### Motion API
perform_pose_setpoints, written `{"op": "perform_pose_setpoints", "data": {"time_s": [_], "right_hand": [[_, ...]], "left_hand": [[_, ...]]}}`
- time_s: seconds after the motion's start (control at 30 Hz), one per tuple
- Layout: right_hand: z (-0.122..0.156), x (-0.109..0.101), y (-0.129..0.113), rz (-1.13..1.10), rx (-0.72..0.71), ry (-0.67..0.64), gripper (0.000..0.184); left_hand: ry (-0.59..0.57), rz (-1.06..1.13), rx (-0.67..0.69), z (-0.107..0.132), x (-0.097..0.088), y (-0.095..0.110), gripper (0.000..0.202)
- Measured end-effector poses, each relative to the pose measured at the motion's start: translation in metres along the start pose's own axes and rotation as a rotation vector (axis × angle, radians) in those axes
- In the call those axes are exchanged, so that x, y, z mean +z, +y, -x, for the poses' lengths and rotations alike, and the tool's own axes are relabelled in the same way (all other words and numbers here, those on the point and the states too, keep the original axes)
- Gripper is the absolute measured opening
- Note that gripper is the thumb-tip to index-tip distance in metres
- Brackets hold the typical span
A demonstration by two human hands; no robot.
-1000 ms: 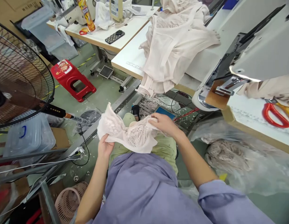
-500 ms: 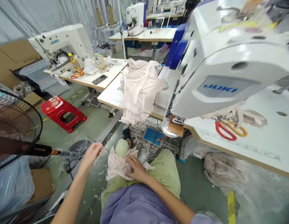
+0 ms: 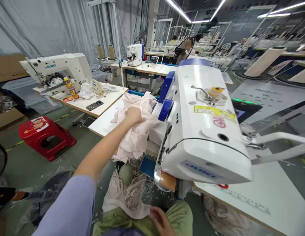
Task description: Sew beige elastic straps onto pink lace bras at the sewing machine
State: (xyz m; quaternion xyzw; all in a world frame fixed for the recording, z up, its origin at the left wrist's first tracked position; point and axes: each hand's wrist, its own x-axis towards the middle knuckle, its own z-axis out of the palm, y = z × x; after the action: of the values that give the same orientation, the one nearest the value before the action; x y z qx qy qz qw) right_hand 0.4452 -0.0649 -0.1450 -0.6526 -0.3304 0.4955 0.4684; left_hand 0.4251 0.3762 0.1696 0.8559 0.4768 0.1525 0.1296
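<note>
My left hand [image 3: 134, 115] reaches out over the pile of pale pink garments [image 3: 140, 137] that drapes off the table's front edge. Its fingers are closed in the cloth, with the fingertips partly hidden by folds. Across my lap lies a pale lace bra [image 3: 132, 198], its patterned cups spread over my left knee and a plain band running toward the right. At the end of that band my right hand [image 3: 161, 220] rests low over my right thigh, fingers curled and pinching the band's edge.
Right of the pile stands a large white sewing machine [image 3: 206, 131] with a brown plate [image 3: 167, 181] at its front. A red stool [image 3: 46, 136] is on the floor at left. Another sewing machine [image 3: 61, 70], a bottle [image 3: 71, 88] and a phone [image 3: 94, 105] occupy the left table.
My left hand has moved from beside my left knee forward onto the garment pile. My right hand has slid from the bra's cup to its band end. The view has tilted up.
</note>
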Motion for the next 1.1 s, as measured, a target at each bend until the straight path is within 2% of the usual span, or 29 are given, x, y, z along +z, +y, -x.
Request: {"op": "perform_pose_setpoints", "data": {"time_s": [0.07, 0.13, 0.2, 0.27, 0.33, 0.37, 0.43, 0.5, 0.57, 0.63, 0.7, 0.77, 0.87, 0.93, 1.03, 1.1], "right_hand": [[0.005, -0.004, -0.010, 0.005, 0.024, 0.015, 0.046], [0.008, -0.006, -0.023, 0.012, 0.051, 0.020, 0.050], [0.008, -0.007, -0.036, 0.003, 0.097, 0.010, 0.056], [0.007, -0.004, -0.050, -0.026, 0.129, -0.010, 0.061], [0.005, 0.004, -0.066, -0.099, 0.095, -0.052, 0.062], [0.006, 0.010, -0.076, -0.163, 0.054, -0.092, 0.062], [0.008, 0.027, -0.100, -0.368, -0.038, -0.226, 0.063], [0.011, 0.051, -0.131, -0.641, -0.081, -0.420, 0.073], [0.011, 0.077, -0.163, -0.897, -0.060, -0.606, 0.088], [0.007, 0.102, -0.185, -1.096, 0.017, -0.707, 0.095], [-0.001, 0.123, -0.186, -1.256, 0.123, -0.644, 0.087], [-0.009, 0.139, -0.163, -1.330, 0.257, -0.425, 0.071], [-0.015, 0.151, -0.106, -1.223, 0.395, -0.049, 0.049], [-0.015, 0.152, -0.070, -1.153, 0.383, 0.091, 0.042], [-0.014, 0.144, -0.037, -1.129, 0.292, 0.237, 0.045], [-0.017, 0.134, -0.027, -1.125, 0.234, 0.326, 0.049]], "left_hand": [[-0.036, -0.014, -0.002, -0.010, -0.008, -0.006, 0.035], [-0.041, -0.049, -0.003, -0.013, -0.030, -0.016, 0.025], [0.006, -0.099, -0.016, -0.007, -0.061, -0.026, 0.022], [0.096, -0.158, -0.035, 0.011, -0.099, -0.031, 0.023], [0.196, -0.221, -0.037, 0.045, -0.138, -0.032, 0.028], [0.232, -0.255, -0.022, 0.069, -0.155, -0.032, 0.029], [0.278, -0.409, 0.085, 0.131, -0.179, -0.033, 0.028], [0.177, -0.574, 0.247, 0.206, -0.187, -0.039, 0.025], [0.089, -0.592, 0.514, 0.282, -0.175, -0.051, 0.029], [0.020, -0.548, 0.742, 0.348, -0.148, -0.071, 0.040], [-0.075, -0.527, 0.827, 0.400, -0.114, -0.098, 0.040], [-0.122, -0.518, 0.813, 0.434, -0.078, -0.133, 0.037], [-0.032, -0.485, 0.737, 0.458, -0.024, -0.191, 0.032], [0.039, -0.443, 0.676, 0.462, 0.012, -0.224, 0.029], [0.010, -0.406, 0.595, 0.462, 0.059, -0.255, 0.028], [-0.023, -0.382, 0.513, 0.461, 0.080, -0.265, 0.029]]}}
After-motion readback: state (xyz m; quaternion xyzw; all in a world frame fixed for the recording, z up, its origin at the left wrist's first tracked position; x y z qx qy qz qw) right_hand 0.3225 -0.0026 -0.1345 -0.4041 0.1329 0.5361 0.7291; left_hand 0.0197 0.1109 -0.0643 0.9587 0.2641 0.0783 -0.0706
